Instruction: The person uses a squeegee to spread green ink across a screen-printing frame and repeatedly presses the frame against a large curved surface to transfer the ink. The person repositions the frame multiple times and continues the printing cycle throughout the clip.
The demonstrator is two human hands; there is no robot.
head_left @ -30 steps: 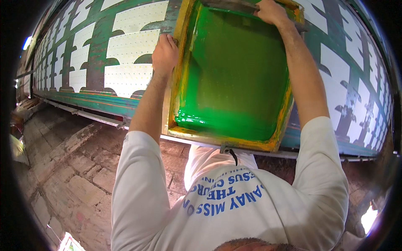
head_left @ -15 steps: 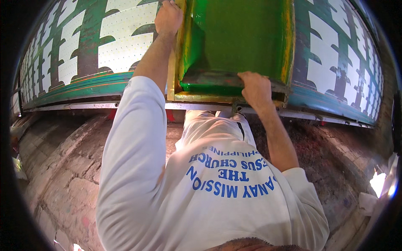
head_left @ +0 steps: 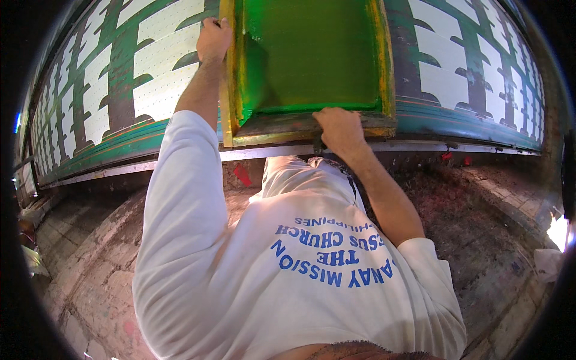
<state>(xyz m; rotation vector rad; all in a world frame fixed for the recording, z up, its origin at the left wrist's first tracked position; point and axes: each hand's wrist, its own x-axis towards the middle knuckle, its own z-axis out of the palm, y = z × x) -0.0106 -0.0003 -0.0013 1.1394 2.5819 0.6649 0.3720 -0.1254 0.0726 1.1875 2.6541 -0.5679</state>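
Observation:
A screen frame (head_left: 387, 72) with yellow-stained sides holds a green mesh (head_left: 309, 54) coated in glossy green ink along its edges. My left hand (head_left: 213, 39) is closed at the frame's upper left side, on a small dark part that its fingers mostly hide. My right hand (head_left: 341, 129) grips a dark squeegee bar (head_left: 270, 123) lying across the near end of the screen, inside or on the bottom rail; which is hard to tell.
The long green printing bed (head_left: 408, 120) carries rows of white cut pieces (head_left: 165, 90) on both sides of the screen. A metal rail (head_left: 408, 146) runs along its near edge. Below are a worn, stained floor (head_left: 96, 258) and my legs.
My right hand has drawn the squeegee from the far end of the screen down to the near end. The screen appears higher and smaller in view; my left hand stays at its left side.

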